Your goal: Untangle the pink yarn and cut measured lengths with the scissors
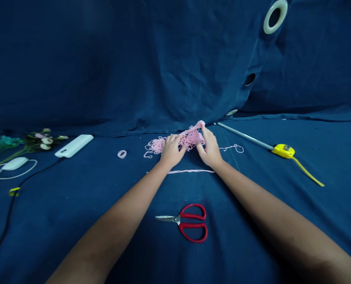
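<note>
You hold the pink yarn netting (190,138) on the blue cloth (326,221), gathered narrowly in your left hand (172,150) and right hand (210,149). Risk: hard pulling could snag loops or catch the loose strand (227,148); a careless forearm could hit the red-handled scissors (183,223).

Scissors (183,223) before yarn mesh (190,138) (crochet hook (246,136) off right).

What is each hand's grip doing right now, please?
Left hand: closed, holding the pink yarn mesh.
Right hand: closed, holding the same mesh.
</note>
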`<state>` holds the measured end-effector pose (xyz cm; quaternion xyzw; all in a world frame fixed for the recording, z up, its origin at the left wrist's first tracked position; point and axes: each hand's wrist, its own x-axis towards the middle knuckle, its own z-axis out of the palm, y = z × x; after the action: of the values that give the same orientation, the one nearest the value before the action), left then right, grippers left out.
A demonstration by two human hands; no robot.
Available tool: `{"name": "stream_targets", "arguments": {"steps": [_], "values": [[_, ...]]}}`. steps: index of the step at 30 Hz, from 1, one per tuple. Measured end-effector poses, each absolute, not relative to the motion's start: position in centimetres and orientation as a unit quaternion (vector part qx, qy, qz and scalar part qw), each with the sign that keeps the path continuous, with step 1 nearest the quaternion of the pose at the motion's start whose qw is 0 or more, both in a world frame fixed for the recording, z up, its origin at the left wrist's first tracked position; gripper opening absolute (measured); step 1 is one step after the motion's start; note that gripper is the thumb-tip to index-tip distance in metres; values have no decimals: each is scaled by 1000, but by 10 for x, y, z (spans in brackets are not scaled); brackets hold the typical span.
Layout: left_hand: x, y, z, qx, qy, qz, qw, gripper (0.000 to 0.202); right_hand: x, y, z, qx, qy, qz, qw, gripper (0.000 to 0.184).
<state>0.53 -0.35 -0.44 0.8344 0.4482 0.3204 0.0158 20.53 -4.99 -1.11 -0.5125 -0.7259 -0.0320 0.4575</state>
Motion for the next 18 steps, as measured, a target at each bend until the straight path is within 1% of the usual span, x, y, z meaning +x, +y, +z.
{"name": "stream_targets", "arguments": {"steps": [2, 4, 6, 8, 9, 10, 12, 15, 18], "values": [[5, -2, -5, 818, 467, 337, 8, 37, 206, -50, -11, -529, -713, -45, 458, 83], [4, -2, -4, 802, 479, 356, -2, 36, 206, -49, -12, -544, -695, -55, 466, 76], [3, -3, -2, 790, 482, 378, -9, 32, 206, -47, -14, -558, -683, -53, 468, 59], [3, -5, 1, 786, 470, 401, -9, 22, 206, -45, -16, -570, -680, -39, 460, 35], [2, -7, 2, 786, 461, 411, -8, 16, 206, -44, -17, -573, -682, -31, 453, 26], [2, -8, 4, 787, 452, 420, -7, 11, 206, -43, -18, -572, -687, -24, 447, 21], [1, -11, 6, 787, 445, 428, -2, 9, 205, -41, -20, -561, -708, -6, 428, 16], [2, -10, 5, 789, 458, 409, 18, 13, 204, -39, -22, -548, -741, 26, 387, 17], [3, -5, -1, 808, 464, 363, 37, 11, 203, -39, -21, -549, -739, 26, 389, 17]]}}
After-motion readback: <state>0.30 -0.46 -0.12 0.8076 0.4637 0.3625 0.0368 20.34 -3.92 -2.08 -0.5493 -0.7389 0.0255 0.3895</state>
